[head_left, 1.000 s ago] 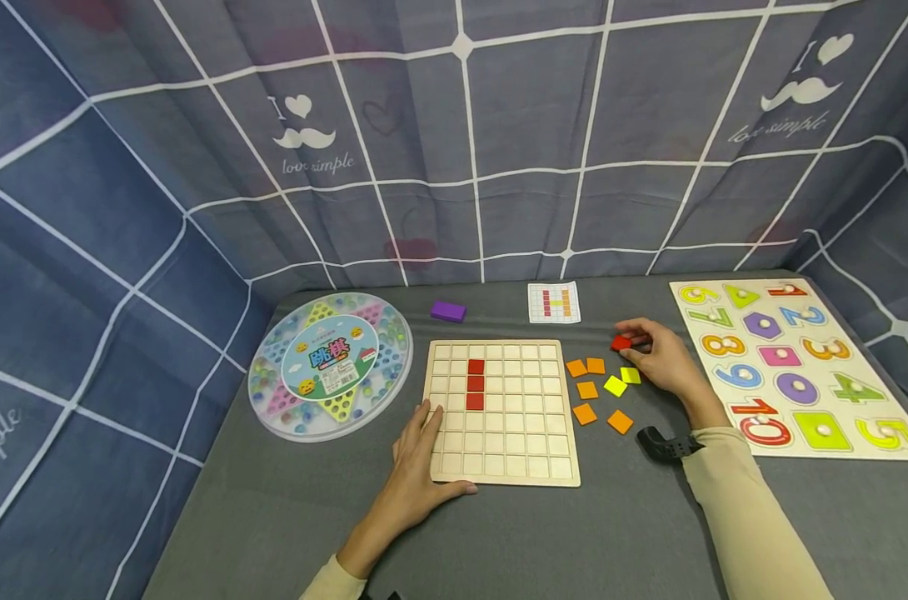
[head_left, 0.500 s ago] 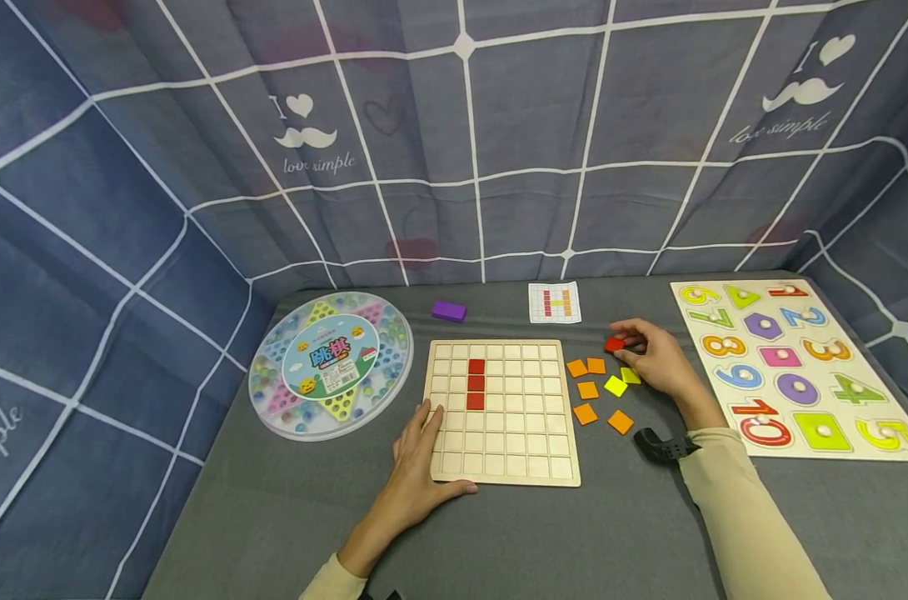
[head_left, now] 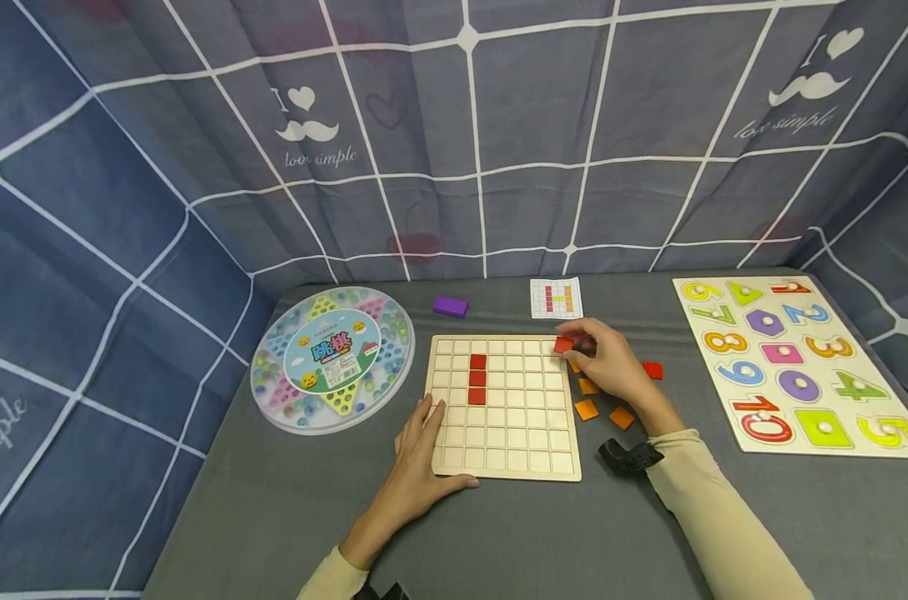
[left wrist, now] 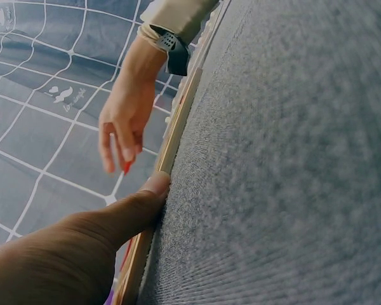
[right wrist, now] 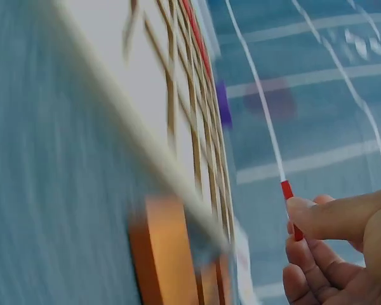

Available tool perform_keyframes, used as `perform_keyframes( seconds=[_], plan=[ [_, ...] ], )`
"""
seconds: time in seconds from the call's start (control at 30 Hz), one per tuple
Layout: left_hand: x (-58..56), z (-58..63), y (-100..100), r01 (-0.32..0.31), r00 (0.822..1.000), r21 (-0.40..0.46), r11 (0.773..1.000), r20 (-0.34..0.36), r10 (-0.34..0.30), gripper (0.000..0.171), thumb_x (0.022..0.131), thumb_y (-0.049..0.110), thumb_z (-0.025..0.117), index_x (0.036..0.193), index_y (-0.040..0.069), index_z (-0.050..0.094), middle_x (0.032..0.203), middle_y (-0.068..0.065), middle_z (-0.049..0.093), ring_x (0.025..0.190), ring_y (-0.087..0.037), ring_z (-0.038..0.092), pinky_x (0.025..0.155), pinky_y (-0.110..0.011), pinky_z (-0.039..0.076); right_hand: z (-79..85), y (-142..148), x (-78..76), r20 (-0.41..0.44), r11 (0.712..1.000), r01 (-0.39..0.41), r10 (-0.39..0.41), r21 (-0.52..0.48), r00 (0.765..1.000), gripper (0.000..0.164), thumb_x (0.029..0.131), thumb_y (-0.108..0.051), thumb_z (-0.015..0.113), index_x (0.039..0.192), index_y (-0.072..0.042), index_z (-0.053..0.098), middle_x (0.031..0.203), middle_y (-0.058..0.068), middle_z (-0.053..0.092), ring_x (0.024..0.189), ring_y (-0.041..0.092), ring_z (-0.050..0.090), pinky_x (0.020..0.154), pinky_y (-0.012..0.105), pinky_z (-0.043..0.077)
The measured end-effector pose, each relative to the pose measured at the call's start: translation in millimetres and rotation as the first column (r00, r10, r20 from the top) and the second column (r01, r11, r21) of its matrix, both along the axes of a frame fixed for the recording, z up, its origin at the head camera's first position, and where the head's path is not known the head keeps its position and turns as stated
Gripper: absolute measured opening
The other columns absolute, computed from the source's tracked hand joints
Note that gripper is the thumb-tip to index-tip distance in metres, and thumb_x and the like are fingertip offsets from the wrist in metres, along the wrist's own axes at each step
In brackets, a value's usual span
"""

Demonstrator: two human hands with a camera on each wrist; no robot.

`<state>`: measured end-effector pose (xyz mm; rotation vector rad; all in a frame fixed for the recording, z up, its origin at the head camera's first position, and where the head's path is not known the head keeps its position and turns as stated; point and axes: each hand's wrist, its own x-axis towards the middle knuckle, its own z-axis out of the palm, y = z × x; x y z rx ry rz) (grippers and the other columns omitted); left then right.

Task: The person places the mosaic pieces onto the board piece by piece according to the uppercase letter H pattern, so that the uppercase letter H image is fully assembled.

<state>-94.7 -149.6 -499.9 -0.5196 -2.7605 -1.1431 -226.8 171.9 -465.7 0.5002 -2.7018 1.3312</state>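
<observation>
We note the right hand [head_left: 606,358] pinching a red tile [head_left: 564,344] near the board [head_left: 502,437]'s far right corner; a fingertip pinch presumably suits so small a piece. The left hand [head_left: 418,460], fingers straight, rests at the board's near left, likely steadying it. Versus the earlier frame: right hand shifted left, exposing a loose red tile [head_left: 652,370]; left hand unchanged.
</observation>
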Motion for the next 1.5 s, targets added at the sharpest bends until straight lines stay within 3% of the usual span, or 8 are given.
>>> perform_keyframes(
  seconds=[0.23,0.53,1.03,1.5],
  plan=[
    [-1.5,0.8,1,0.0,1.0,-0.007,1.0,0.022,0.0,0.116,0.062,0.036,0.092,0.153,0.001,0.028,0.159,-0.025,0.02,0.144,-0.045,0.022,0.108,-0.062,0.018,0.1,-54,19.4,-0.014,0.985,-0.107,0.106,-0.134,0.994,0.031,0.083,-0.004,0.076,0.113,-0.006,0.068,0.11,0.006,0.07,0.096,0.023,0.064,0.084,0.04,0.051],
    [-5.5,2.5,4,0.01,1.0,-0.02,1.0,0.01,-0.01,0.115,0.063,0.037,0.091,0.152,0.0,0.029,0.158,-0.026,0.021,0.144,-0.044,0.023,0.106,-0.063,0.021,-10.4,-92,41.0,0.085,0.96,-0.214,0.232,-0.183,0.969,0.028,0.085,-0.004,0.075,0.111,-0.012,0.069,0.108,0.0,0.071,0.093,0.016,0.063,0.085,0.032,0.052],
    [-4.9,1.5,2,0.007,1.0,-0.026,1.0,0.004,-0.007,0.115,0.063,0.037,0.092,0.152,0.0,0.029,0.158,-0.026,0.021,0.144,-0.044,0.023,0.105,-0.061,0.022,-24.1,-107,49.5,-0.023,0.947,-0.315,0.314,-0.058,0.949,0.031,0.079,0.004,0.075,0.105,-0.01,0.069,0.102,0.001,0.067,0.093,0.015,0.061,0.085,0.034,0.051],
    [-1.9,2.9,0,-0.004,1.0,-0.016,1.0,0.02,0.004,0.115,0.063,0.036,0.092,0.152,0.0,0.029,0.158,-0.026,0.02,0.145,-0.045,0.022,0.106,-0.064,0.021,-25.4,-111,50.0,-0.056,0.937,-0.349,0.347,-0.033,0.936,0.026,0.081,-0.005,0.078,0.104,-0.012,0.07,0.098,0.0,0.066,0.089,0.015,0.059,0.083,0.031,0.048]
  ],
)
